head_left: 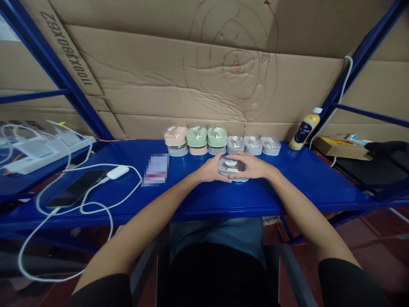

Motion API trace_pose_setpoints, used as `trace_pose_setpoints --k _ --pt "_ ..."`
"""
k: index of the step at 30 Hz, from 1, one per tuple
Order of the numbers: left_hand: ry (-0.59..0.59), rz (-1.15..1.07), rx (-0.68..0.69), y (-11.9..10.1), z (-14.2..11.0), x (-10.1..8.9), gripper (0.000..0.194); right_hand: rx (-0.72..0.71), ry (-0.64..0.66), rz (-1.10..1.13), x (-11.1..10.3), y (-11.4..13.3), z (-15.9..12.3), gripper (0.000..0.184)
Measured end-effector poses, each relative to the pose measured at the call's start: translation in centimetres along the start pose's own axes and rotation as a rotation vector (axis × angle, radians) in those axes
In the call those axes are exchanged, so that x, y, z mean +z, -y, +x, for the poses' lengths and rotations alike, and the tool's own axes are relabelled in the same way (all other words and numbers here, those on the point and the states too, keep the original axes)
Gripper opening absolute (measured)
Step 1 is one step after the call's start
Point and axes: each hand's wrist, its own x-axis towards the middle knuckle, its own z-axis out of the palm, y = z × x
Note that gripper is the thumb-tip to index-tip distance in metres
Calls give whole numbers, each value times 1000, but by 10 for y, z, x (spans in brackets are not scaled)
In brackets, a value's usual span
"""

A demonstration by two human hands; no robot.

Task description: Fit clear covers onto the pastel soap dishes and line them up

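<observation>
My left hand (211, 169) and my right hand (255, 166) are closed around a grey box (230, 163) with a clear lid and a white label on top. Fingers wrap its left and right sides near the table's front edge. A pale rim shows beneath it; whether that belongs to a second box I cannot tell. Just behind my hands, three single grey boxes (253, 145) stand in a row. To their left are three stacks, two topped by green boxes (197, 136) and one by a pink box (175, 135).
The blue table (204, 200) backs onto a cardboard wall (143, 76). On the left lie a blurred-out flat item (156, 169), a dark phone (76, 187), a white charging case (118, 172) and looping white cables. A juice bottle (305, 129) stands at the back right, beside a cardboard tray (341, 148).
</observation>
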Motion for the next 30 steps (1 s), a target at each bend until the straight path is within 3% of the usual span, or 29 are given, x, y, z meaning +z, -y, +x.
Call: trace_pose_setpoints --k 4,10,14,16,19,21,24,30 --pt "-7 11 56 -1 1 -13 113 -9 41 63 -2 -11 -3 119" --pt "-158 -184 116 -1 3 -19 114 -84 -158 103 -11 -8 0 103" --pt "-326 -202 177 0 7 -16 110 -24 -409 56 -31 -19 -7 96" --pt "-400 -72 182 -2 6 -17 98 116 -610 -18 -44 -39 -13 96" --pt "-431 126 174 -5 2 -17 77 484 -934 -179 -60 -76 -21 98" --pt "-409 185 172 -7 0 -16 66 756 -1020 -232 -67 -96 -25 95" --pt "-384 229 173 -10 -1 -13 58 985 -942 -269 -69 -111 -25 90" --pt "-367 306 157 -14 -2 -13 58 1139 -760 -420 -61 -111 -11 81"
